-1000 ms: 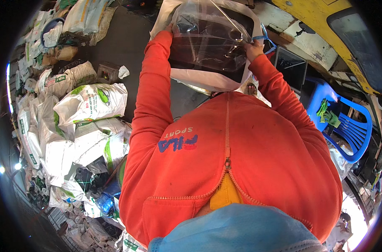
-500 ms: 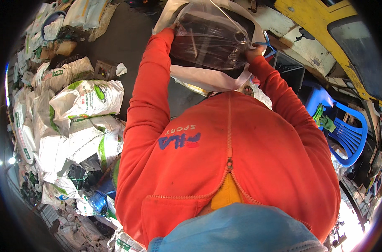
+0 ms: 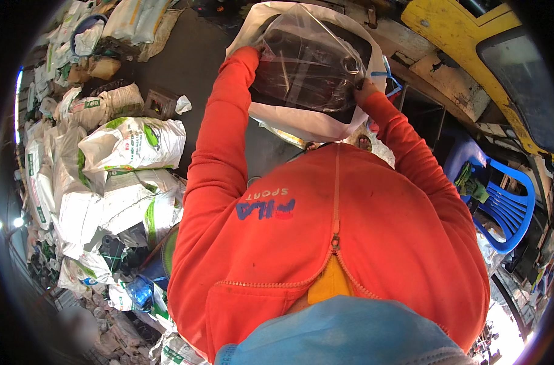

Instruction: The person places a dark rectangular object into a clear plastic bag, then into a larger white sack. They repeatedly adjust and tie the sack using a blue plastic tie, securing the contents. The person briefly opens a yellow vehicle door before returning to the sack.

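A white sack (image 3: 289, 121) stands in front of me with its mouth spread wide and a dark interior. Clear plastic film (image 3: 307, 45), apparently a bag, stretches across that opening in wrinkled folds, over dark contents I cannot make out. At the sack's left side my left hand (image 3: 260, 52) is closed on the film's edge, its fingers partly hidden. My right hand (image 3: 365, 90), at the right side, pinches the film's other edge, next to a dark ring-shaped spot. A blue tie (image 3: 391, 75) hangs by the sack's right rim.
Filled white sacks (image 3: 137, 143) are heaped along the left. A blue plastic chair (image 3: 509, 198) with green gloves (image 3: 471, 185) on it stands at the right. Behind it rises a yellow machine frame (image 3: 438, 24). A small box-like block (image 3: 161, 103) lies on the dark floor (image 3: 195, 70).
The film over the sack's mouth has shifted and now peaks higher toward the far rim. Both hands keep their grip with little movement. My view has tilted slightly.
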Available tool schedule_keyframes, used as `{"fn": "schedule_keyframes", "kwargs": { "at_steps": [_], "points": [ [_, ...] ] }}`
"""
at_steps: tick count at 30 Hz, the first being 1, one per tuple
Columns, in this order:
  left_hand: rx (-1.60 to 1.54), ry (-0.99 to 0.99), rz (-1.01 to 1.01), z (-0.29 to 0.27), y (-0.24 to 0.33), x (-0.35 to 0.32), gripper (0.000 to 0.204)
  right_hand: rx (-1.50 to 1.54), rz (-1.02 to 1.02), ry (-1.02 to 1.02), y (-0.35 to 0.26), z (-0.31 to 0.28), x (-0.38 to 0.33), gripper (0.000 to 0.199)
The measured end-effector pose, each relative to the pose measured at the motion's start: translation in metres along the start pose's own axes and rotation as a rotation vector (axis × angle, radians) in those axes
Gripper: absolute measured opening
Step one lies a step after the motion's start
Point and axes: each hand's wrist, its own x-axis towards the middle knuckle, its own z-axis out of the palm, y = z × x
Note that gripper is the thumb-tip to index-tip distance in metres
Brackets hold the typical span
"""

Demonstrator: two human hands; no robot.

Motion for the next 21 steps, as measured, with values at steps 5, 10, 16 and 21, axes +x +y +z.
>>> {"fn": "schedule_keyframes", "kwargs": {
  "at_steps": [5,10,16,21],
  "points": [
    [0.201,0.232,0.061,-0.026,0.011,-0.062,0.049,-0.174,-0.053,-0.132,0.012,-0.04,0.013,0.032],
    [-0.628,0.92,0.293,-0.006,0.021,-0.135,0.051,0.121,-0.332,0.206,-0.008,-0.103,0.073,0.028],
    [-0.211,0.638,0.178,0.065,0.048,-0.17,0.125,0.354,-0.237,-0.16,-0.069,-0.082,0.134,0.044],
    [-0.18,0.699,0.181,0.081,0.038,-0.159,0.13,0.36,-0.279,-0.132,-0.058,-0.057,0.168,0.046]
  ]
}}
